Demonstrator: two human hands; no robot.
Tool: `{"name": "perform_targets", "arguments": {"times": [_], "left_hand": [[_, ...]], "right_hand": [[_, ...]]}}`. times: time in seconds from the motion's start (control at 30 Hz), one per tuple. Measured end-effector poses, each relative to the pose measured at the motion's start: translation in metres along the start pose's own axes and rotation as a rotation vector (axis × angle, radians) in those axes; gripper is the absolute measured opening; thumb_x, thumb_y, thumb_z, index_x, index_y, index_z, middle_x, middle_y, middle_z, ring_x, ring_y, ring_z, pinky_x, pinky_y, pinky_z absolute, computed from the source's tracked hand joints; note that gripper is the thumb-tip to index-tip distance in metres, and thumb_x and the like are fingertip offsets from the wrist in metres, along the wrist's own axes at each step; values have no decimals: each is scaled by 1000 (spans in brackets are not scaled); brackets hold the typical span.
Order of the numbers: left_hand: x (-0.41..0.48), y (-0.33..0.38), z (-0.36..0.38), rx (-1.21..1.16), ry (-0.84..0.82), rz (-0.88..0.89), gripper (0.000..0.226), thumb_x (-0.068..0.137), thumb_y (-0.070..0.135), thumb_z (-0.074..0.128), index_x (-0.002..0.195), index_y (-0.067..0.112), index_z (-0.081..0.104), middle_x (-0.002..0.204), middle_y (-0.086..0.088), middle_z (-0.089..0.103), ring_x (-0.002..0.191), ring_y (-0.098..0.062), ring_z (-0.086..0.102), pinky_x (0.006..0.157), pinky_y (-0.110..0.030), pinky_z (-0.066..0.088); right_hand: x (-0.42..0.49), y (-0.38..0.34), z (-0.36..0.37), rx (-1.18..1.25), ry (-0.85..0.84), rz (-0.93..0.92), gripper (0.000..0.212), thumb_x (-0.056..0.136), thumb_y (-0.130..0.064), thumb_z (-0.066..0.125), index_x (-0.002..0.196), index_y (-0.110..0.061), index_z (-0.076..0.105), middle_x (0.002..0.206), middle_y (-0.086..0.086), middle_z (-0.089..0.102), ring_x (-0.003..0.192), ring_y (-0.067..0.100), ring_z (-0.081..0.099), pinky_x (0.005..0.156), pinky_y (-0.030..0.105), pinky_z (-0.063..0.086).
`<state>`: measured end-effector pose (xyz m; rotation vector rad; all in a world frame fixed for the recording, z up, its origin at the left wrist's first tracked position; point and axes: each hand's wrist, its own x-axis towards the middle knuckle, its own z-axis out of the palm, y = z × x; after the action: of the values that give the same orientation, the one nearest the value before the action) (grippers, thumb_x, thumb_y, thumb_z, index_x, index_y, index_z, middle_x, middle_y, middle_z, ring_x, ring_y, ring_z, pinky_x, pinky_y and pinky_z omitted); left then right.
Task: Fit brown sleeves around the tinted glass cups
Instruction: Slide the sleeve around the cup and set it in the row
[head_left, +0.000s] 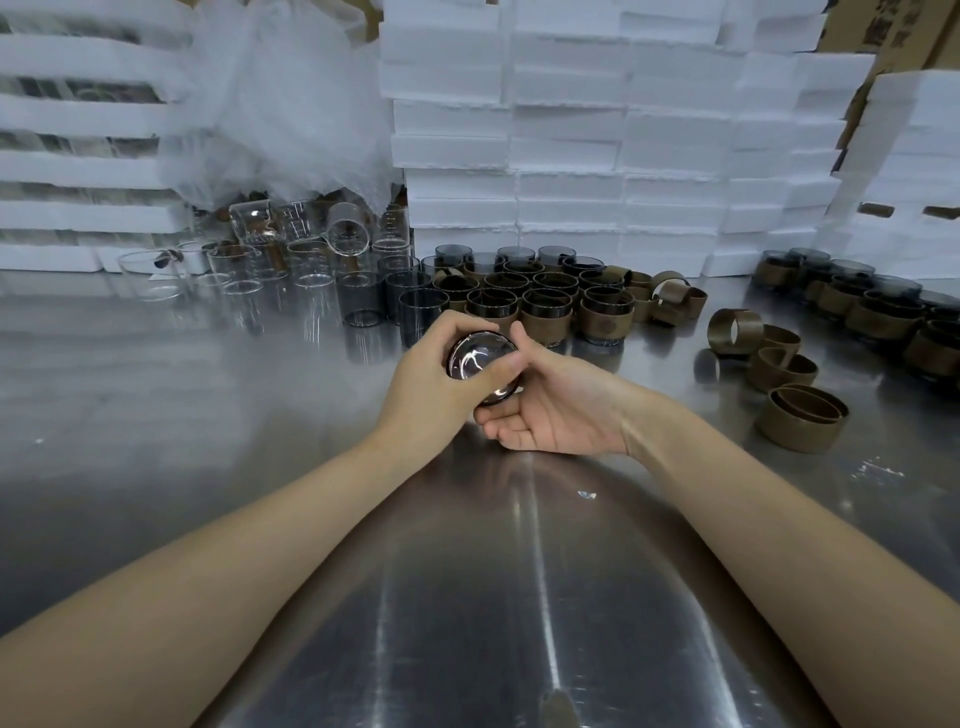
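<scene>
A tinted glass cup (480, 358) is held above the steel table at the centre, its thick base turned toward me. My left hand (439, 379) grips it from the left, thumb across the base. My right hand (550, 410) cups it from the right and below, fingers curled under. Whether a sleeve is on this cup is hidden by my hands. Loose brown sleeves (802, 423) lie on the table to the right. Sleeved tinted cups (550, 301) stand in rows just behind my hands.
Clear glass cups (291, 260) crowd the back left, bare tinted cups (418, 306) beside them. More sleeved cups (878, 312) stand at the far right. White foam blocks (571, 130) are stacked along the back. The steel table (208, 415) spreads to the left and front.
</scene>
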<state>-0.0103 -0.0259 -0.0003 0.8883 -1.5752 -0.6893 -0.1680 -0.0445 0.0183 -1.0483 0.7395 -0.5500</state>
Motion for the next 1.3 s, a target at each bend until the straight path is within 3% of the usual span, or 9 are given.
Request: {"name": "perform_targets", "arguments": {"times": [0.13, 0.3, 0.47, 0.67, 0.8, 0.93, 1.0, 1.13, 1.3], "left_hand": [[-1, 2, 0, 32, 13, 2, 29, 83, 29, 76, 109, 20, 64, 101, 16, 69, 98, 0, 65, 85, -15, 50], [3, 4, -1, 77, 74, 1, 7, 93, 34, 63, 96, 31, 69, 89, 21, 70, 84, 0, 65, 75, -15, 49], [2, 5, -2, 97, 115, -3, 24, 100, 40, 49, 90, 39, 70, 76, 20, 72, 76, -3, 67, 67, -16, 49], [7, 5, -4, -235, 166, -148, 30, 107, 13, 32, 118, 6, 58, 122, -16, 66, 97, -12, 69, 86, -26, 57], [5, 7, -9, 261, 10, 341, 61, 82, -23, 30, 134, -1, 53, 148, -12, 41, 140, -18, 37, 119, -33, 27], [-2, 6, 4, 777, -351, 602, 52, 97, 14, 32, 147, 1, 38, 158, -10, 26, 150, -22, 14, 124, -43, 2], [-4, 4, 9, 960, -371, 587, 58, 101, 29, 24, 153, 4, 25, 163, -6, 14, 152, -20, 1, 123, -46, -2], [-2, 5, 6, 1052, -273, 468, 65, 103, 41, 23, 155, 6, 5, 164, -6, -3, 151, -18, -8, 123, -43, 2], [-2, 11, 5, 1028, -168, 295, 75, 98, 54, 12, 154, 5, -2, 163, -9, -12, 151, -19, -12, 124, -36, 0]], "right_hand": [[3, 1, 2, 22, 13, -10, 73, 88, -68, 37, 128, -8, 46, 84, 15, 64, 73, 22, 66, 65, 25, 57], [4, 4, 3, 3, 51, -17, 53, 91, -68, 34, 101, -17, 46, 79, 17, 66, 71, 24, 68, 63, 25, 57], [3, 3, 3, -4, 37, -5, 48, 93, -64, 35, 102, -18, 47, 76, 17, 67, 68, 26, 69, 61, 25, 58], [-1, -3, -10, 168, -68, -66, 45, 82, -55, 47, 87, -12, 58, 64, 4, 55, 56, 14, 51, 54, 19, 42], [-1, -3, -16, 260, 6, -99, 46, 82, -53, 48, 77, -10, 65, 67, 5, 54, 57, 14, 51, 55, 19, 41], [2, 2, -14, 292, 15, -136, 54, 89, -55, 43, 101, -10, 69, 91, 8, 66, 76, 18, 60, 71, 26, 44], [2, 2, -10, 280, -12, -143, 58, 88, -57, 44, 116, -12, 66, 111, 9, 68, 97, 23, 63, 86, 33, 46], [2, 2, -6, 270, -13, -93, 61, 91, -58, 47, 128, -12, 62, 121, 11, 60, 108, 26, 54, 101, 33, 37], [5, 5, 0, 208, 15, -100, 53, 93, -58, 42, 105, -10, 61, 74, 3, 50, 55, 13, 42, 63, 24, 26]]}}
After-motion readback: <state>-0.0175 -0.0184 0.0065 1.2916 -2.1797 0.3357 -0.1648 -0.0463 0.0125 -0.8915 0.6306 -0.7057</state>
